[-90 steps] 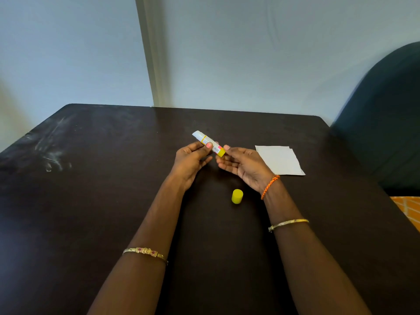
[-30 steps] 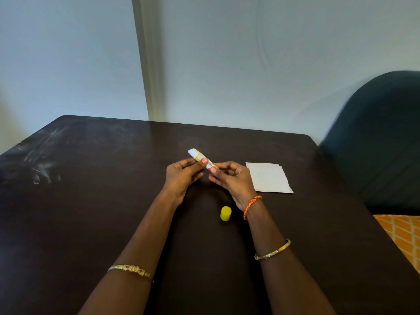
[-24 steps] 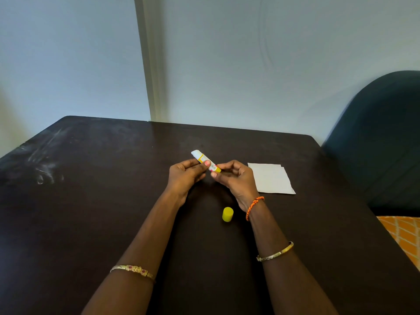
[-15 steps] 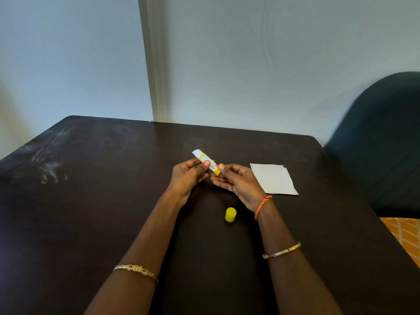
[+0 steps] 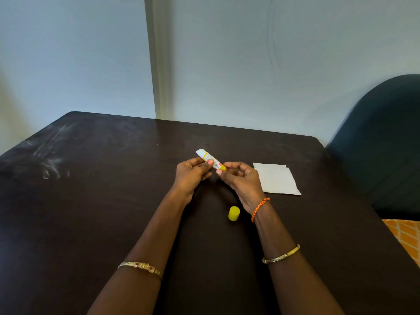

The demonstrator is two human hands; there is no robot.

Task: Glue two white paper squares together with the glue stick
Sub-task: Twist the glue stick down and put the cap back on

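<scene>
The glue stick [image 5: 207, 157], white with yellow bands, is held above the dark table with its uncapped white tip pointing away to the left. My left hand [image 5: 189, 175] grips its body between thumb and fingers. My right hand [image 5: 241, 181] pinches its yellow base end. Its yellow cap [image 5: 234, 213] stands on the table just below my right wrist. Two white paper squares [image 5: 276, 179] lie stacked, slightly offset, on the table to the right of my right hand.
The dark table [image 5: 91, 201] has pale smears at its far left. A dark blue chair back [image 5: 384, 144] stands past the table's right edge, with an orange patterned surface [image 5: 406, 237] below it. A pale wall rises behind the table.
Both hands have stayed on the glue stick, my right fingers shifting around its yellow base. The cap and papers have not moved on the table; the view has shifted a little.
</scene>
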